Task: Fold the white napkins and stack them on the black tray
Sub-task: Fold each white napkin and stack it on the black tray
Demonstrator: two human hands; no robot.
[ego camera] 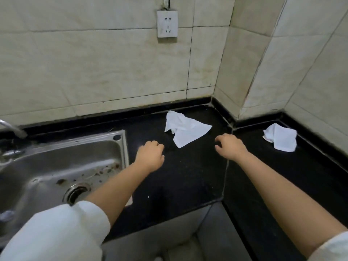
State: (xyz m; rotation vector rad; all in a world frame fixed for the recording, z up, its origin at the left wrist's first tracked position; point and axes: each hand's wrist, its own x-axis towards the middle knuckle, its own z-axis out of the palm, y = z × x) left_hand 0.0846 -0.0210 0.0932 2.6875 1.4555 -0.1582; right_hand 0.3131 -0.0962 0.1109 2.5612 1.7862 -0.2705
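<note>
Counter [188, 176]: black, L-shaped, meets tiled walls.
On it: crumpled napkin [185, 129] near back; second napkin [280, 137] right.
Sink [56, 166]: inset left.

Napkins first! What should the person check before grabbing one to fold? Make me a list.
1. Nearer napkin within reach, between both hands: ok.
2. Left hand holding nothing: ok.
3. Right hand holding nothing: ok.
4. Second napkin clear of the first: ok.
5. Napkins already folded: not ok, both crumpled.
6. Black tray in view: not ok, only black countertop shows.
</note>
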